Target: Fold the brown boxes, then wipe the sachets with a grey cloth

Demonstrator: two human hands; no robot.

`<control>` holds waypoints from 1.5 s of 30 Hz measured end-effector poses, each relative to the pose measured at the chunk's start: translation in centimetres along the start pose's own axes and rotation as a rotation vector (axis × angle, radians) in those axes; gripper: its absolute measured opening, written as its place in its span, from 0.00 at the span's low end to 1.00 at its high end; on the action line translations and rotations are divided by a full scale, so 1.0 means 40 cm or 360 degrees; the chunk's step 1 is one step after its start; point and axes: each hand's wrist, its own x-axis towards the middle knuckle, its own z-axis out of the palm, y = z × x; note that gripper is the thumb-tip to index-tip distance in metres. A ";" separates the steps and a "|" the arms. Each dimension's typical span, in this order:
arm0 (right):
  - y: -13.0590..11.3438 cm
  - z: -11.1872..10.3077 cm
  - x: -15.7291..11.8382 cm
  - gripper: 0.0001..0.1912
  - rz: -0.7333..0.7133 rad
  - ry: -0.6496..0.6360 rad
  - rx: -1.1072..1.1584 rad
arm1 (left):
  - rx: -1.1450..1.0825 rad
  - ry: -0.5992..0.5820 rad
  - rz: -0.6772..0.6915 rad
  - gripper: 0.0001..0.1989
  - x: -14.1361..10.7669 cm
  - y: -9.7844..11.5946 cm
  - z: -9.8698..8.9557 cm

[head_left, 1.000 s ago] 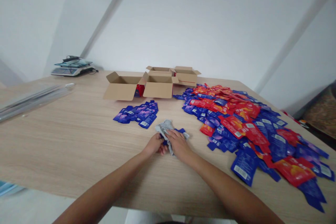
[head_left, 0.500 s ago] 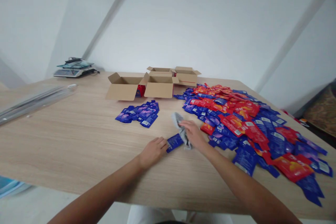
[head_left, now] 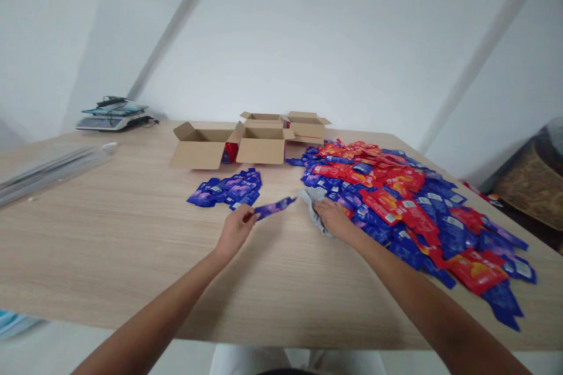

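My left hand (head_left: 237, 225) pinches one end of a blue pouch (head_left: 275, 208), held out over the table (head_left: 132, 246) and tilted nearly edge-on. Apart from it, my right hand (head_left: 333, 220) is closed on a crumpled grey cloth (head_left: 311, 197) beside the big heap. I judge I'm at the step of wiping pouches one at a time; the next move seems to call for a steady left pinch with the cloth kept clear.

Around me, from the left: rods in clear plastic (head_left: 57, 171), a scale (head_left: 105, 123) with things piled on it, then a small group of blue pouches (head_left: 235, 187) just beyond my left hand. Open cardboard boxes (head_left: 260, 151) stand behind that group. The heap of red and blue pouches (head_left: 416, 220) crowds my right hand, leaving that side little room.
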 end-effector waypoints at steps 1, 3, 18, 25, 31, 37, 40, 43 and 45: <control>0.016 -0.019 -0.001 0.23 0.0054 0.0073 -0.0033 | -0.0115 0.0053 -0.0228 0.10 0.021 -0.015 -0.014; 0.045 -0.052 -0.006 0.22 0.0223 0.0253 -0.0109 | -0.0307 0.0027 -0.0599 0.11 0.060 -0.051 -0.037; 0.191 -0.123 0.016 0.15 0.0626 0.0221 -0.0645 | -0.0438 -0.0256 -0.0522 0.16 0.019 -0.041 0.050; 0.082 -0.191 0.048 0.14 0.0333 0.0560 0.0208 | -0.0805 -0.0324 -0.0349 0.20 0.025 0.040 0.077; -0.159 -0.139 0.047 0.12 -0.0427 -0.0010 0.0881 | -0.0923 -0.0690 -0.0259 0.16 0.025 0.094 0.127; -0.094 -0.015 0.029 0.19 0.0181 0.0104 0.0124 | -0.0906 -0.0447 -0.0895 0.14 -0.014 0.002 0.135; -0.051 0.012 0.021 0.20 0.0256 0.0012 0.0049 | -0.0915 -0.0371 -0.0994 0.13 -0.024 -0.030 0.135; -0.103 0.007 0.015 0.21 0.0187 0.0123 0.0198 | -0.0950 -0.0391 -0.1029 0.12 -0.029 -0.024 0.158; -0.181 0.006 0.005 0.22 0.0002 0.0201 0.0261 | -0.0960 -0.0442 -0.1014 0.11 -0.034 -0.008 0.182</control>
